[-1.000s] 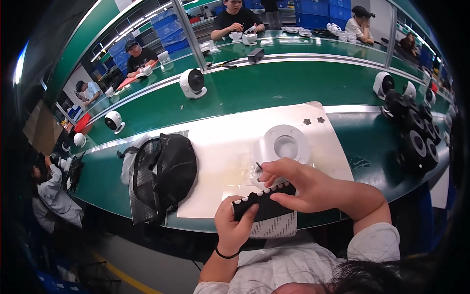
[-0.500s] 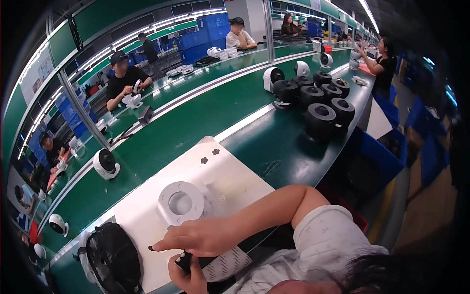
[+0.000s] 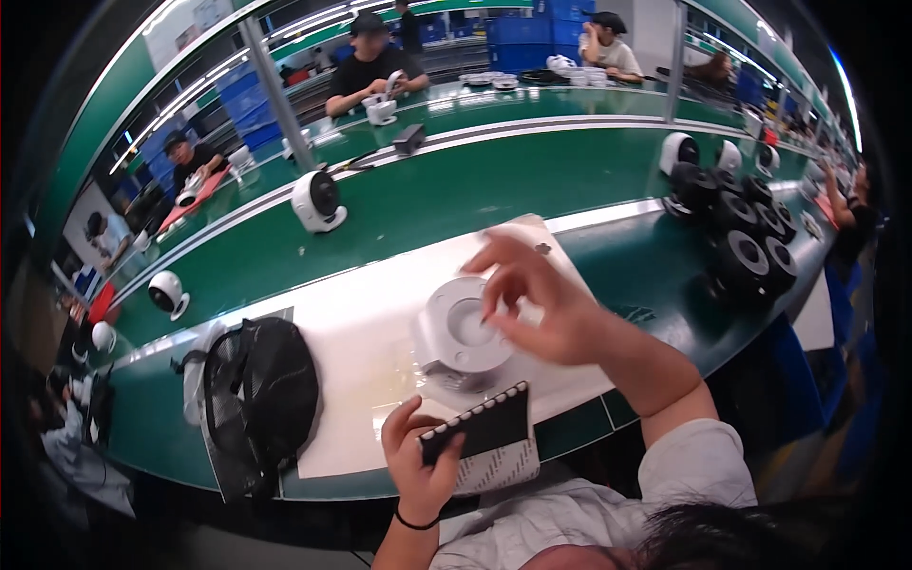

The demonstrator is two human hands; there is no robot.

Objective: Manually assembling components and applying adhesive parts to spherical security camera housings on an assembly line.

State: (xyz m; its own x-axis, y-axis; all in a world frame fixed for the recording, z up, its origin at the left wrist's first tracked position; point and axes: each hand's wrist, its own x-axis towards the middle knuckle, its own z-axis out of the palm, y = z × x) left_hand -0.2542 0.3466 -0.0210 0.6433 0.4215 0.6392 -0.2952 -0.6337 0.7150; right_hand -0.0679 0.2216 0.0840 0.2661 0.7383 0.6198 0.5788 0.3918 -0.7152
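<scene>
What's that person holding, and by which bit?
The left hand pinches a black sheet by its left end; the right hand is too blurred to tell.

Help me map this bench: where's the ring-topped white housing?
In the head view, near centre, the housing sits on the pale sheet, left of the right hand, beyond the black strip.

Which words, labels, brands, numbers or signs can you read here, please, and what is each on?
None are legible.
Pale sheet below the black sheet in the left hand: rows of print, too small to read.
Elsewhere, any marks are too small or blurred.
</scene>
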